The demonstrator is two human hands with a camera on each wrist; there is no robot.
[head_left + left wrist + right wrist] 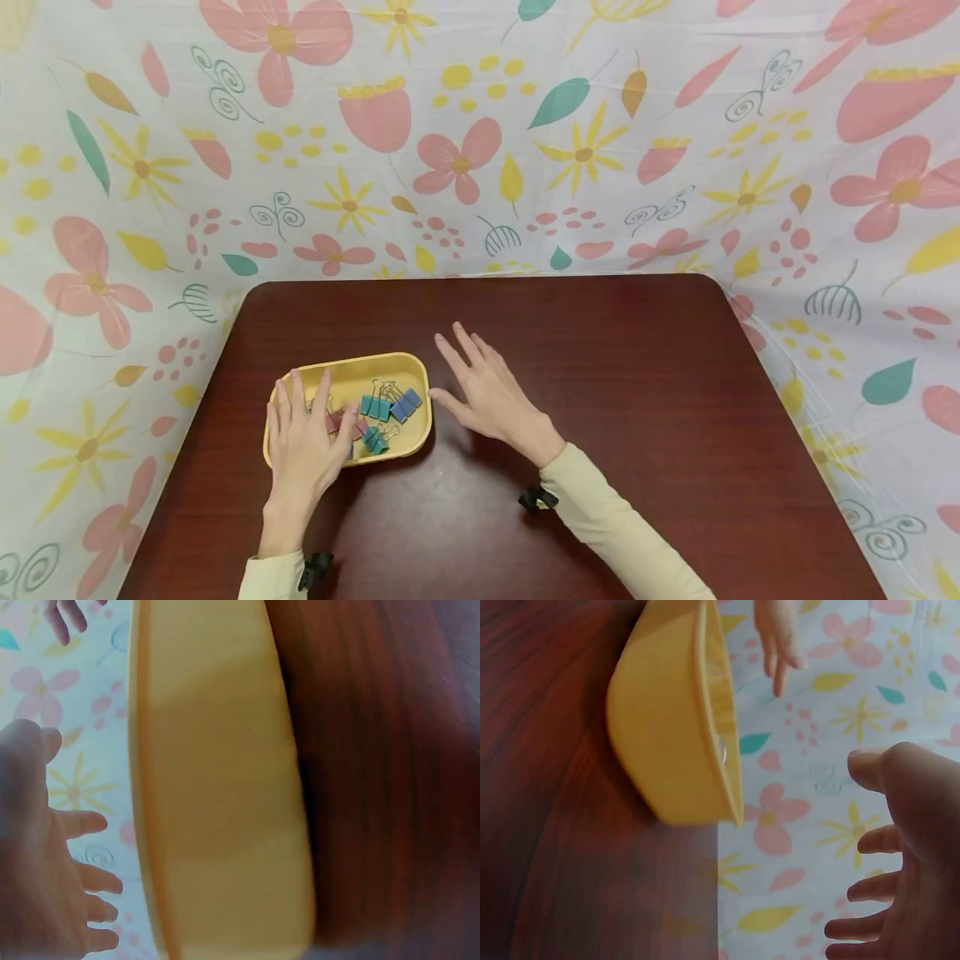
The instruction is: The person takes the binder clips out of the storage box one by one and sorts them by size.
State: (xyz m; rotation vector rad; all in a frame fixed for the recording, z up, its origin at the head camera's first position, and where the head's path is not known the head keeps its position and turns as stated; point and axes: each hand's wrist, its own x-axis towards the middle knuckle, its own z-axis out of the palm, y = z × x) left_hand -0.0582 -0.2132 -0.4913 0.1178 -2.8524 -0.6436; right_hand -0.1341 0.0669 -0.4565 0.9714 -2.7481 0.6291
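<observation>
A yellow tray (412, 429) stands on the left half of the table, with several binder clips inside. Teal binder clips (376, 407), a blue binder clip (406, 406) and pinkish-red ones lie in it, some covered by my hand. My left hand (303, 446) hovers over the tray's left part, fingers spread; I cannot tell whether it touches anything. Just beyond the tray's right end, my right hand (487, 392) is held with extended fingers and holds nothing. The left wrist view shows the tray's outer wall (217, 787); the right wrist view shows its end (660, 720).
The dark reddish-brown table (637, 375) extends right of and behind the tray. A floral-print curtain (480, 100) surrounds the table's back and sides. Small black devices (538, 499) are worn at both wrists, by the light sleeves.
</observation>
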